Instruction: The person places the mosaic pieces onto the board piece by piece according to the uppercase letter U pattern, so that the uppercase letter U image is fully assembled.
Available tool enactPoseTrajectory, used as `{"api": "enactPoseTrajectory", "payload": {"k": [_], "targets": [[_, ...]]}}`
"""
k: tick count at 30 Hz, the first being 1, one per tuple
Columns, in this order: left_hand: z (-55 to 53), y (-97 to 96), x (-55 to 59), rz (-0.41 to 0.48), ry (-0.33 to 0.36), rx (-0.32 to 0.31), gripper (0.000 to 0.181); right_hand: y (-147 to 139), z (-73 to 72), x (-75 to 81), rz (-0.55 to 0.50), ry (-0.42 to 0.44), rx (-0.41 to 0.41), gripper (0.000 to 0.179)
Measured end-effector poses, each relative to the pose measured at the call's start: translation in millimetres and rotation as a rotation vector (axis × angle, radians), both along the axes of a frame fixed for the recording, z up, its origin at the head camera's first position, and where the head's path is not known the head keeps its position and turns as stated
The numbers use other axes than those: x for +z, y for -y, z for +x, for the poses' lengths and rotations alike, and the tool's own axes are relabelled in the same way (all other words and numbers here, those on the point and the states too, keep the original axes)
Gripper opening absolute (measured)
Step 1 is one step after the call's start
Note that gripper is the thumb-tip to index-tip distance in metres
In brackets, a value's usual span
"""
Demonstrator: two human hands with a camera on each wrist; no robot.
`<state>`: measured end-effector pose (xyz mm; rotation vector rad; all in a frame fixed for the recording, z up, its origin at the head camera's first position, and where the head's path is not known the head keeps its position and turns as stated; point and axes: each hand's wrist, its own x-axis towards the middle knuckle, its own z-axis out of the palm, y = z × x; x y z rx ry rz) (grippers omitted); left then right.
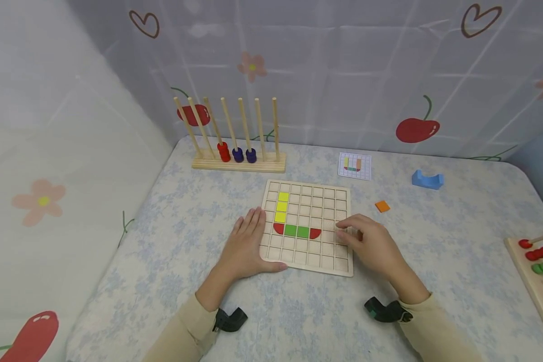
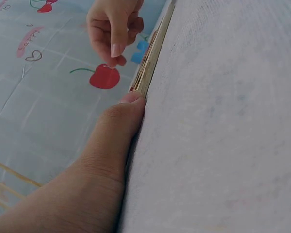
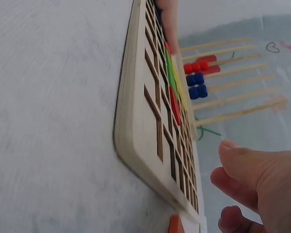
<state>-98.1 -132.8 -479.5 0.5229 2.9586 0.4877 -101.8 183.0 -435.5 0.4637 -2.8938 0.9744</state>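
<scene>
A square wooden grid board lies on the table. In its cells sit three yellow squares in a column, with two green squares below, between two red quarter-round pieces. My left hand rests at the board's left side, fingers straight, thumb along its near edge. Over the board's right side hovers my right hand, fingers loosely bent. In the right wrist view, its thumb and fingertips are apart with nothing visible between them. An orange square lies right of the board.
Behind the board stands a wooden peg rack with red and dark blue beads. A pattern card and a blue notched block lie at the back right. At the right edge is a wooden bead board.
</scene>
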Motion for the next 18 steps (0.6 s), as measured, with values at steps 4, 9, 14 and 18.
{"api": "enactPoseTrajectory", "payload": {"k": [4, 9, 14, 18], "targets": [[0.0, 0.0, 0.6, -0.004, -0.001, -0.001, 0.140, -18.3, 6.0, 0.9, 0.029, -0.017, -0.041, 0.019], [0.2, 0.2, 0.9, -0.005, -0.004, 0.001, 0.140, -35.8, 11.1, 0.0, 0.049, -0.035, -0.077, 0.021], [0.3, 0.4, 0.1, -0.002, 0.000, 0.001, 0.140, -44.9, 14.1, -2.4, 0.044, -0.060, -0.076, 0.022], [0.4, -0.1, 0.1, 0.000, -0.005, 0.003, 0.140, -46.8, 15.7, -4.8, 0.043, -0.078, -0.064, 0.019]]}}
